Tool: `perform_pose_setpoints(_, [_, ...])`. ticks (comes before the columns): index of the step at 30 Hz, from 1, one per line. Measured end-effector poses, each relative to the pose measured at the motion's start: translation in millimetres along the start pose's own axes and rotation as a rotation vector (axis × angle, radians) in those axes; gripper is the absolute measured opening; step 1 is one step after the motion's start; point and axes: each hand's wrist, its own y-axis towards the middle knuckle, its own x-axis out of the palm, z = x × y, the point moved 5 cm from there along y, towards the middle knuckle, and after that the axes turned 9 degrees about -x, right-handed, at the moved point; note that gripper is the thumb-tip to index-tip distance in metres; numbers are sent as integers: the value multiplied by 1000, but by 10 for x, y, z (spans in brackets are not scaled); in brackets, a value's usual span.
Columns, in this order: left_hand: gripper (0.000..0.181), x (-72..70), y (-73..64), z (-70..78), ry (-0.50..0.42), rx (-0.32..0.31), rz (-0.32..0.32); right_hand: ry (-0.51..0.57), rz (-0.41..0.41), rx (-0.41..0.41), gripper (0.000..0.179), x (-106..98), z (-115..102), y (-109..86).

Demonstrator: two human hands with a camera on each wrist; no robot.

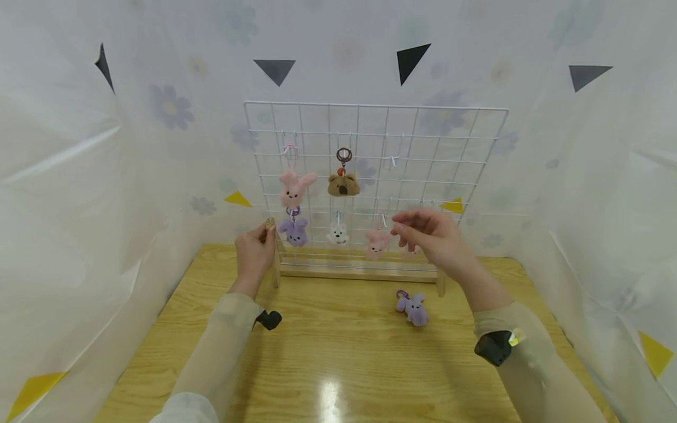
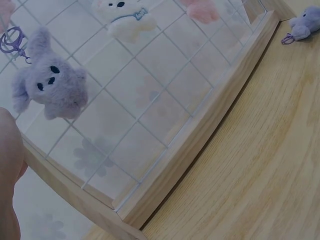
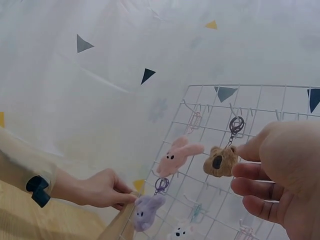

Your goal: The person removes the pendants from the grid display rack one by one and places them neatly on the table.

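My left hand [image 1: 255,249] pinches the top of the wooden post at the left side of a white wire grid rack [image 1: 365,107]. Beside it hangs a purple plush keychain [image 1: 294,231], with a pink bunny keychain [image 1: 292,191] above. My right hand [image 1: 431,238] is raised before the rack's lower right, fingers loosely bent and nothing visible between them. Close to its fingertips hangs a pink plush keychain [image 1: 376,244]; another pink plush [image 1: 412,251] is mostly hidden behind the hand. A brown bear-head keychain [image 1: 344,184] and a white plush keychain [image 1: 338,234] hang mid-rack.
On the wooden table [image 1: 317,335], a purple plush keychain [image 1: 414,308] lies in front of the rack's right side. A white hook [image 1: 391,161] at the upper right of the grid carries nothing. Patterned curtains [image 1: 174,147] enclose the back and sides.
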Motion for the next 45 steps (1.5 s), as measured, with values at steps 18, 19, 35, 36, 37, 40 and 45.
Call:
perform_pose_setpoints(18, [27, 8, 0, -18, 5, 30, 7, -46, 15, 29, 23, 71, -24, 440])
perform_pose_setpoints(19, [27, 8, 1, -19, 2, 29, 6, -44, 18, 27, 24, 81, -22, 462])
perform_pose_setpoints(35, [22, 16, 16, -33, -21, 31, 2, 27, 116, 18, 21, 239, 17, 790])
perform_pose_setpoints(36, [22, 16, 14, -32, -24, 33, 4, 37, 128, 20, 20, 246, 20, 808])
perform_pose_setpoints(37, [22, 17, 12, -32, -26, 33, 5, 47, 143, 23, 19, 254, 24, 827])
perform_pose_setpoints(40, [22, 15, 10, -31, -25, 28, 6, 69, 186, 28, 19, 280, 28, 884])
perform_pose_setpoints(45, [24, 13, 12, -40, -22, 2, -3, 114, 256, 19, 22, 341, 35, 976])
